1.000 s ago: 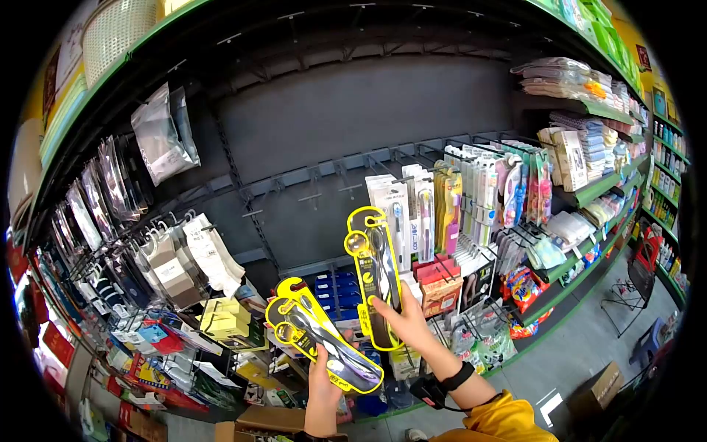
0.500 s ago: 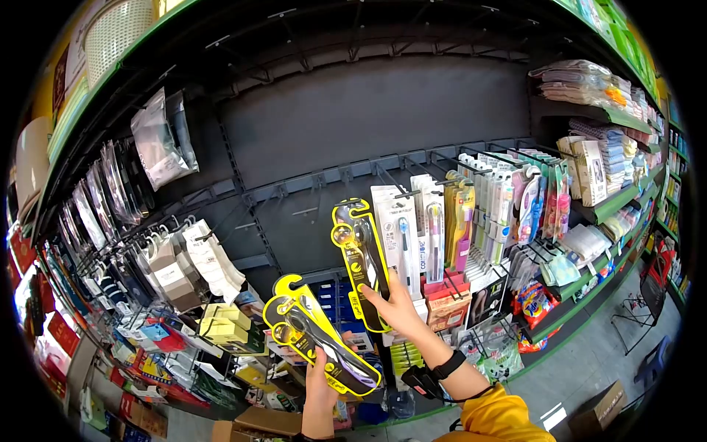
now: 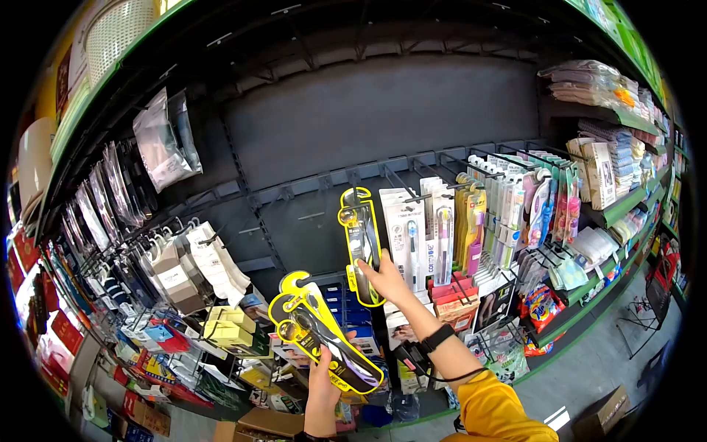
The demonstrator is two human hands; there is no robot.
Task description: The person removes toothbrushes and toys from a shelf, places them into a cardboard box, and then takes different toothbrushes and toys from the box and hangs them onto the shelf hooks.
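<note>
My right hand (image 3: 389,280) grips a packaged toothbrush (image 3: 361,239), black with a yellow edge, by its lower right side. The pack stands nearly upright, its hook-shaped top overlapping an empty display hook (image 3: 353,175) on the dark back panel. Lower down, my left hand (image 3: 321,383) is closed around a small stack of matching toothbrush packs (image 3: 331,342), held tilted with their tops to the upper left. Just right of my right hand hang white toothbrush packs (image 3: 409,239), with yellow-backed ones (image 3: 471,228) beyond.
Socks (image 3: 217,258) and plastic-wrapped goods hang on hooks at the left. Folded towels (image 3: 618,155) fill shelves at the right, with orange detergent bags (image 3: 541,306) below. An open cardboard box (image 3: 269,421) sits low in front, and another box (image 3: 600,412) stands on the floor.
My right hand has raised its toothbrush pack slightly toward the hooks and turned it more upright. The left hand's stack has shifted a little, showing its packs more fanned out.
</note>
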